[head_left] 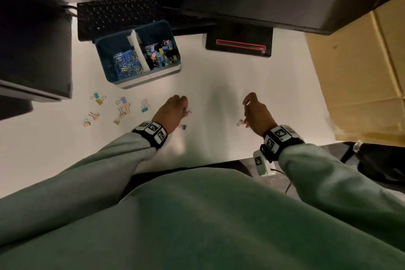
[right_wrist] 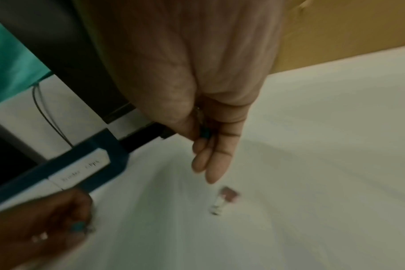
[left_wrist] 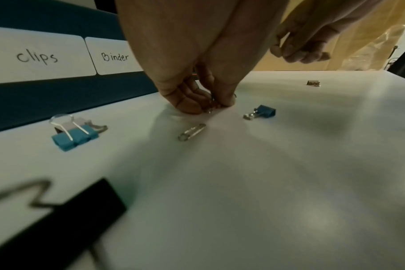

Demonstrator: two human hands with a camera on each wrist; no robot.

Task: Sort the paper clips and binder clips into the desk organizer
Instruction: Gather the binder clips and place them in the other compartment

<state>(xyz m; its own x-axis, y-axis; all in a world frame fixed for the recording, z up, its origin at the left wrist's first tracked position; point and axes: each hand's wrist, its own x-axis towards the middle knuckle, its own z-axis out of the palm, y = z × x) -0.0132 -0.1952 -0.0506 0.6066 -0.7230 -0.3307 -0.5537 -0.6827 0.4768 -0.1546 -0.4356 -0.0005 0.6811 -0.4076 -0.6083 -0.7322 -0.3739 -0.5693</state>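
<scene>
The blue desk organizer [head_left: 109, 76] stands at the back left; its left compartment holds paper clips [head_left: 127, 63] and its right one binder clips [head_left: 160, 52]. My left hand [left_wrist: 208, 106] is down on the white desk, fingertips pinching a small metal paper clip [left_wrist: 211, 100]. A second silver paper clip [left_wrist: 191, 131] and a blue binder clip [left_wrist: 260, 111] lie just beside it. My right hand [right_wrist: 204, 146] hovers over the desk with a small dark-teal binder clip [right_wrist: 205, 133] held between thumb and fingers. A pink binder clip [right_wrist: 224, 200] lies under its fingertips.
Several pastel binder clips [head_left: 122, 105] lie scattered left of my left hand, a teal one [left_wrist: 74, 134] nearest. A keyboard [head_left: 118, 13] and a black device [head_left: 238, 44] sit behind. A cardboard box [head_left: 355, 68] borders the desk's right side, dark monitors [head_left: 32, 50] the left.
</scene>
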